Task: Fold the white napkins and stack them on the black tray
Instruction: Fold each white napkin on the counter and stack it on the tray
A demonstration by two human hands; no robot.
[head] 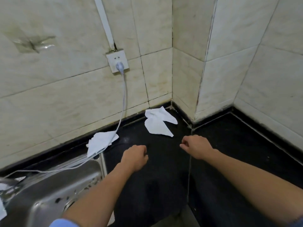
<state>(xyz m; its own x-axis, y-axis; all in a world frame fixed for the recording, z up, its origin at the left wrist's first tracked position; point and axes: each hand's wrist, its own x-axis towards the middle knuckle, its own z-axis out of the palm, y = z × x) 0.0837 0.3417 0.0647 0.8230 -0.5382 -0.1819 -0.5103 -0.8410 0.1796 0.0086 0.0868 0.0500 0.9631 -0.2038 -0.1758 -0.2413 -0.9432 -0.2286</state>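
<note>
Our two bare arms reach out from the bottom edge, and a bit of blue sleeve (63, 223) shows on the left one. Our left hand (135, 157) and our right hand (196, 146) hang over the black counter (164, 185), a little apart from each other. On both hands the fingers are curled in under the palm, close together, and they hold nothing. We see mostly the backs of the hands, so the fingertips are hidden. We cannot tell if they touch the counter.

We count two white napkins, both lying loose and crumpled. The corner napkin (158, 123) lies flat on the counter just past our right hand, near where the walls meet. The sink napkin (100, 141) lies to the left of our left hand, partly on the rim of the metal sink (49, 194).

One white cord (124, 95) runs down from a grey plug (119, 66) in the one wall socket (114, 58). It crosses over the sink napkin and goes on over the sink.

Some white scraps (2, 209) sit at the far left edge. They are cut off, so we cannot tell what they are.
</note>
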